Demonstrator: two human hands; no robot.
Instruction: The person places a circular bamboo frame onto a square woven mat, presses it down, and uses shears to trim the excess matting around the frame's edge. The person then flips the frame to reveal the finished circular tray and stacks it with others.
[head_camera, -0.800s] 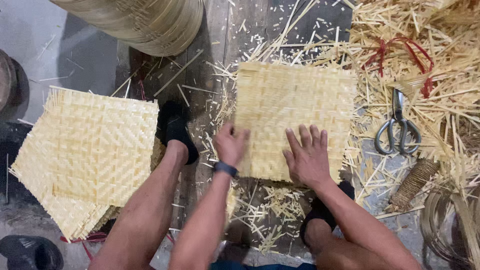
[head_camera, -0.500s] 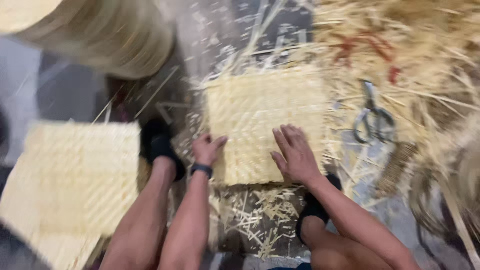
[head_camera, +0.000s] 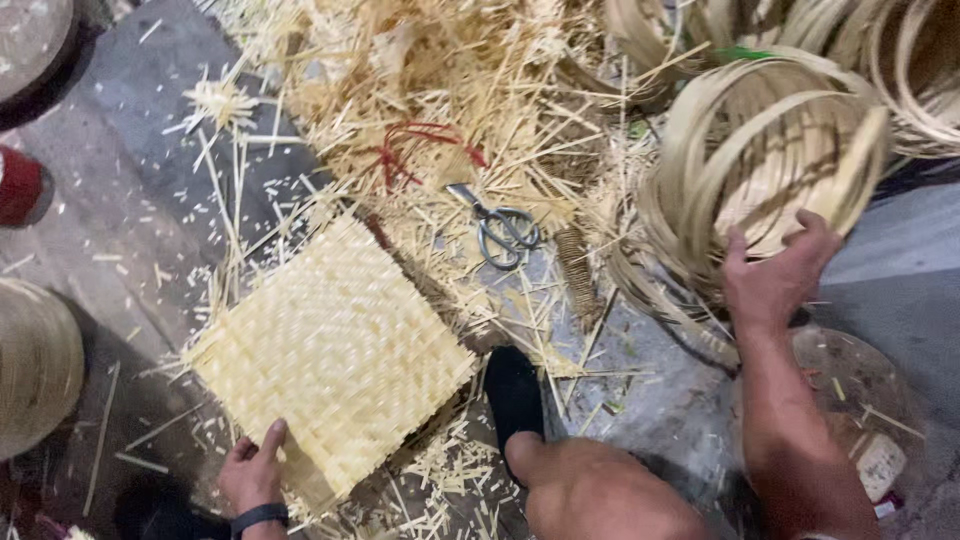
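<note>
Right hand (head_camera: 775, 285) now off mat (head_camera: 335, 355), gripping hoop bundle (head_camera: 770, 165); left hand (head_camera: 255, 475) still flat on mat corner.

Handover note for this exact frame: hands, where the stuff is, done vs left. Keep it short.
Left hand: fingers resting on the near corner of the square pale woven bamboo mat, which lies flat on the floor.
Right hand: gripping a coil of curved bamboo strip hoops by its lower rim.
Metal scissors lie untouched on the straw-coloured offcuts, beside a red cord.
Done: mat looks fully woven.
Left: no hoop is on the mat yet.
</note>
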